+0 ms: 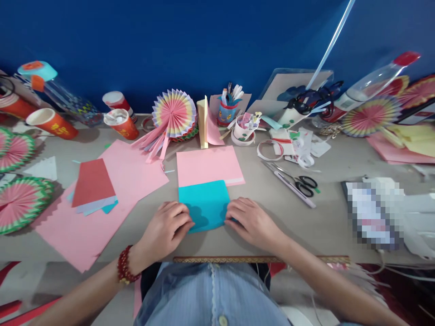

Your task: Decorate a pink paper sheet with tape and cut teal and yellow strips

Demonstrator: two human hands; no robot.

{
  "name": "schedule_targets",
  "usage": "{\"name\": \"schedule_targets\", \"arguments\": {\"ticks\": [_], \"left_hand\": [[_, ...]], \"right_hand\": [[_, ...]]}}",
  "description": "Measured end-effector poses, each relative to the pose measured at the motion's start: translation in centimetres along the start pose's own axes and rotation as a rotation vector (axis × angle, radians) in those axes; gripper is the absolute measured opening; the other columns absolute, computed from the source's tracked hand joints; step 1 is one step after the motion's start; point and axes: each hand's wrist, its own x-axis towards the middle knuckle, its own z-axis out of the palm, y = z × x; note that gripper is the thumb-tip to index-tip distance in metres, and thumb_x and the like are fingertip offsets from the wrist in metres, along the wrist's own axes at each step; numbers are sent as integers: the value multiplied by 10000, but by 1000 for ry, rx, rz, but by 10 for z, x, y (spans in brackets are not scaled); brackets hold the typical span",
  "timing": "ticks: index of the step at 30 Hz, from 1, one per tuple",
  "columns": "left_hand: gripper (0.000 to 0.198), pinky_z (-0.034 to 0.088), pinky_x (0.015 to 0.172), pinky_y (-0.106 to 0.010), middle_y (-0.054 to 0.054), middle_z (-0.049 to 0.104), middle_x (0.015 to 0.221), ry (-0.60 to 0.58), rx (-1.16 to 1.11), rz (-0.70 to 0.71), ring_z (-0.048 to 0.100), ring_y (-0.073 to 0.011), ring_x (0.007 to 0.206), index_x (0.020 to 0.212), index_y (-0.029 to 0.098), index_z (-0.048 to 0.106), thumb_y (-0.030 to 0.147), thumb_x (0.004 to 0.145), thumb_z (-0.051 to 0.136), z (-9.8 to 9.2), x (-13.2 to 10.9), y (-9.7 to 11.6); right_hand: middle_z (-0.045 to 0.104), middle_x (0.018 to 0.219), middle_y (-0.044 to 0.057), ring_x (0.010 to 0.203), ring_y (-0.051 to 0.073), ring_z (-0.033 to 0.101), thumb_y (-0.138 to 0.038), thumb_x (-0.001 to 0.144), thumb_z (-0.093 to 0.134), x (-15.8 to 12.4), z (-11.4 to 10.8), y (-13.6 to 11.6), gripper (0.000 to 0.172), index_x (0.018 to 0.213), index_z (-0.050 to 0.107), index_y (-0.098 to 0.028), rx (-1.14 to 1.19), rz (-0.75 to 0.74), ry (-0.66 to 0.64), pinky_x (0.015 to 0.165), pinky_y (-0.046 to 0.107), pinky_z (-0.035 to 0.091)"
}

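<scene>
A turquoise sheet of paper (207,203) lies in front of me, its near edge bent up slightly. My left hand (171,224) is closed with fingertips and thumb at its left near corner. At the right side my right hand (249,222) pinches the other near corner. Just behind, and partly under the turquoise sheet, is a pink sheet (210,165) with a pale strip along its lower right edge. Scissors (304,183) and a pale utility knife (294,188) lie to the right of my right hand.
On the left, stacked coloured paper (95,185) rests on large pink paper (125,181). Behind stand orange cups (56,124), a folded paper fan (175,113) and a pen holder (227,111). Tape (270,150) and a blurred-out phone (372,215) are on the right.
</scene>
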Motion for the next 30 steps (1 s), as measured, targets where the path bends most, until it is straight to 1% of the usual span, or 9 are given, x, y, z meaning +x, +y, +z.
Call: {"name": "schedule_targets", "arguments": {"ticks": [5,10,14,17,20,22,24,26,30], "left_hand": [[148,377,891,-368,-24,627,969,-41,-51,-5,565,-192,963,902,198,580,303,1003,555,0,-1,-2],[179,378,884,-362,-27,627,959,-24,-1,-27,568,-195,952,868,193,571,278,1017,521,-1,3,-5],[180,382,857,-353,-25,609,948,-38,35,-57,560,-195,937,851,189,582,268,1006,535,-6,11,-11],[169,391,841,-346,-27,600,960,-47,46,-72,548,-196,934,854,184,582,277,994,560,-9,14,-15],[165,398,828,-340,-28,595,960,-40,40,-82,537,-193,927,854,181,571,265,995,555,-10,14,-17],[175,400,832,-340,-29,594,965,-38,36,-77,536,-193,933,843,181,566,264,996,549,-10,14,-18],[179,404,842,-339,-28,596,977,-42,30,-67,541,-191,939,843,184,567,269,999,544,-10,14,-20],[179,410,847,-334,-27,597,986,-53,19,-57,549,-186,936,851,189,572,279,1003,540,-11,14,-23],[189,423,855,-329,-31,599,998,-66,9,-48,557,-187,945,855,193,580,300,1006,536,-13,16,-28]], "right_hand": [[621,971,63,940,215,553,-259,1006,509,2,-2,0,153,899,598,-197,12,54,-24,880,379,406],[615,971,60,932,213,554,-275,994,543,5,-3,3,146,887,606,-198,-5,83,-22,862,365,410],[620,961,54,901,203,551,-286,1005,529,11,-3,6,191,855,606,-198,-19,93,-14,842,352,407],[620,939,48,893,205,550,-362,979,585,14,-2,7,222,828,599,-200,-2,91,0,834,351,409],[622,949,48,924,216,554,-448,928,650,14,-2,5,254,871,609,-205,43,54,6,847,359,413],[629,981,54,954,218,557,-394,953,623,14,-1,4,189,918,626,-208,41,21,9,872,367,412],[631,985,57,956,213,560,-321,988,567,16,1,5,150,919,636,-207,25,7,5,885,367,415],[626,966,58,933,207,560,-302,1005,531,19,3,8,184,892,634,-200,13,12,-9,882,364,422],[610,951,59,903,205,545,-320,1014,513,23,4,10,231,851,614,-190,-22,27,-24,875,368,426]]}}
